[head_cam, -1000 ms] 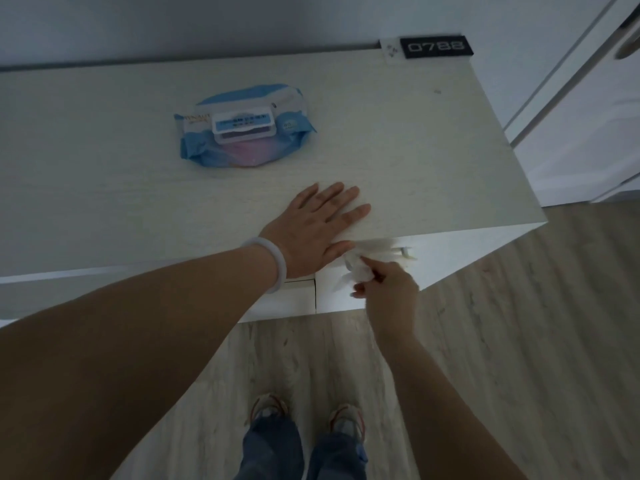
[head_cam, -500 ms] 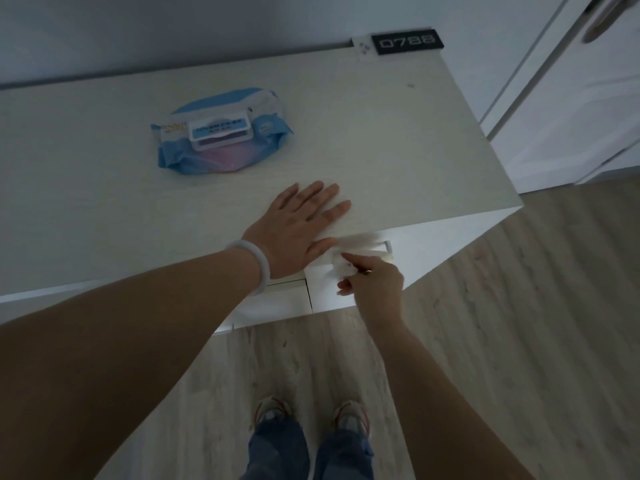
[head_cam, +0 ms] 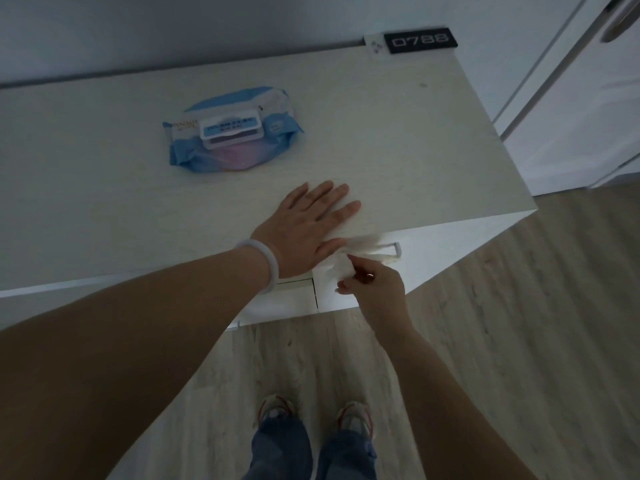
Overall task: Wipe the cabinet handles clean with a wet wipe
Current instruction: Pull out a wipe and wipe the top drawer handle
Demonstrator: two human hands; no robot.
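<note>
1. Cabinet handle: pale bar on the white drawer front, just under the front edge of the cabinet top, near the right corner. Only its right end shows; the rest is covered.
2. Wet wipe: white, crumpled, draped over the left and middle of the handle, touching it; lower part bunched vs the drawer front.
3. Right hand: below the handle, fingers curled, pinching the wipe's bunched lower part w/ thumb and fingertips. A small ring-like glint shows on one finger.
4. Left hand: flat, palm down on the cabinet top, fingers straight and slightly spread, holding nothing. Thumb sits at the front edge, right beside the wipe. Pale bangle round the wrist.
5. Wipes pack: blue/pink soft pack w/ white flip lid, lying on the top farther back and left, well apart from both hands.
6. Black plate w/ digits "0788" at the back right corner of the top.
7. Below: wood-look floor, jeans and two sneakers. White door w/ lever handle at upper right.
</note>
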